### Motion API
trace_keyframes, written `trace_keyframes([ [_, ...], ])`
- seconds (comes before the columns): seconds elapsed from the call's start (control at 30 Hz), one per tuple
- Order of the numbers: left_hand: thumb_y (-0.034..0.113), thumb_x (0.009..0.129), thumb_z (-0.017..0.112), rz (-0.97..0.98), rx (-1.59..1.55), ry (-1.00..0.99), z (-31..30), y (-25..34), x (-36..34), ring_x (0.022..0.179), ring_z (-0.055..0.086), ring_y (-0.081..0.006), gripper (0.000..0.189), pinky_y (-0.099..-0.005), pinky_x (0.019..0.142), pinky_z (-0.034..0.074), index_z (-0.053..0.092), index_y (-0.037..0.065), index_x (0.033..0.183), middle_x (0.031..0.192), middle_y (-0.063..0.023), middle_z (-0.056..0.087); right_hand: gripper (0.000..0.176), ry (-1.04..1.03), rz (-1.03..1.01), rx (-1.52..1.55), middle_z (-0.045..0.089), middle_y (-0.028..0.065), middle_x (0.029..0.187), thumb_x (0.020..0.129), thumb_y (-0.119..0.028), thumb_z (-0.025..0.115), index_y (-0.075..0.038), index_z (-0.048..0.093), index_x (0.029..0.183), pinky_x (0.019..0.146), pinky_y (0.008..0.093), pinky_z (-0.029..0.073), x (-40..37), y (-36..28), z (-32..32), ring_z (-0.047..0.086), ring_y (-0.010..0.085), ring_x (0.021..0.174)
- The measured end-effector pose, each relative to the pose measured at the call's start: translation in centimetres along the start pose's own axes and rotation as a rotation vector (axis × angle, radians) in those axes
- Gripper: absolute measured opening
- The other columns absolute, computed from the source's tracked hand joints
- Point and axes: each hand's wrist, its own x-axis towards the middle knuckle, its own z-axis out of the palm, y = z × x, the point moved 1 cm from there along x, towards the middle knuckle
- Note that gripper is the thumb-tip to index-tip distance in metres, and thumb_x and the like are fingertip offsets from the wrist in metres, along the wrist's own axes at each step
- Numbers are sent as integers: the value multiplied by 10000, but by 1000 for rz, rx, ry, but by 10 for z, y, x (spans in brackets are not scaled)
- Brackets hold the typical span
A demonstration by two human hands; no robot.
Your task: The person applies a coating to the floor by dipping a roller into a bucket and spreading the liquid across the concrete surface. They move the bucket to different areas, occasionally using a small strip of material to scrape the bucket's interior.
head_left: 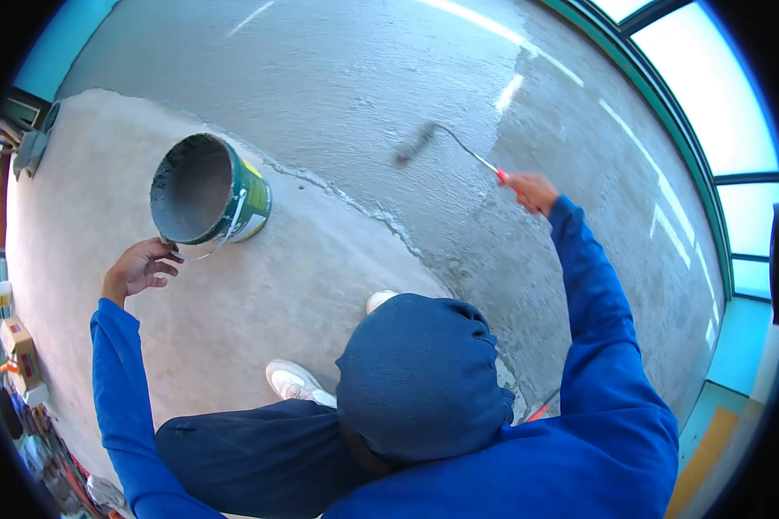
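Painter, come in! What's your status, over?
Right hand grips roller, head on wet grey floor. Left hand at wire handle of bucket. Nothing blocking the roller.

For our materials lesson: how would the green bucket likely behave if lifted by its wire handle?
The bucket looks rigid, so it should keep its shape. Grey mix coats its inside, so it may be heavy. Hung from the thin wire handle near the left hand, it would probably swing.

The right hand point(532, 190) grips the red handle of a paint roller point(415, 143), whose head lies beyond it on the wet grey floor point(337, 78). The left hand point(143, 266), loosely curled, sits just beneath the green bucket point(208, 190).
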Motion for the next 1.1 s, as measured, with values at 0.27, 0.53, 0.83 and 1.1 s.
trace_keyframes([
  [0.27,281,926,540,0,-25,-19,-4,-5,2,855,609,-160,173,-338,712,459,573,141,1022,1024,-44,637,412,-96,-174,-192,494,17,629,869,-460,605,-115,671,1085,342,268,295,137,-193,117,390,84,383],
  [0.53,258,928,550,9,-44,4,-9,-7,-1,867,627,-175,198,-342,701,478,582,126,1073,1029,-49,646,422,-161,-126,-35,462,-19,557,865,-469,629,-94,688,1050,337,263,284,156,-204,140,352,66,370],
  [0.83,229,912,525,3,-3,-13,-14,-12,14,842,611,-178,189,-333,649,474,563,132,1070,1030,-47,627,474,-167,223,0,400,-32,556,884,-511,596,-82,636,1082,343,240,199,15,-31,3,291,48,368],
  [1.1,250,899,557,-17,0,3,1,0,2,845,593,-184,190,-323,664,457,556,116,1034,1013,-65,608,394,-40,318,102,373,-40,550,904,-454,590,-82,645,1019,350,238,180,-128,93,-69,264,43,379],
])
